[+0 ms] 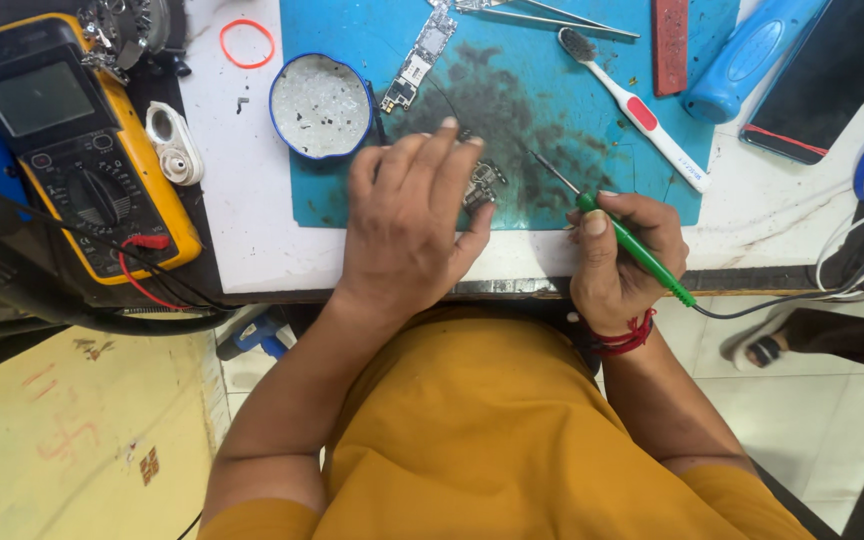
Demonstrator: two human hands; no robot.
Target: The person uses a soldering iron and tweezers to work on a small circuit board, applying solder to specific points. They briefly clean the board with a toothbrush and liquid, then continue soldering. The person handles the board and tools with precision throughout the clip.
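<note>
- Circuit board [482, 186], small, dark and jagged-edged, is pinned flat on the stained blue mat [552, 120] under the left hand [407, 225], near the mat's near edge.
- Its long axis cannot be told; most is hidden by fingers.
- A green-handled soldering iron [632, 245] is gripped pen-like by the right hand [622, 255], its thin metal tip pointing far-left toward the board.
- Open mat is left between them.
- A round blue-rimmed dish [320, 106] and a second, long board [417, 60] lie farther off.

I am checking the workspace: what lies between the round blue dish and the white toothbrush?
In the head view, a long narrow circuit board lies on the blue mat between the round blue dish and the toothbrush.
</note>
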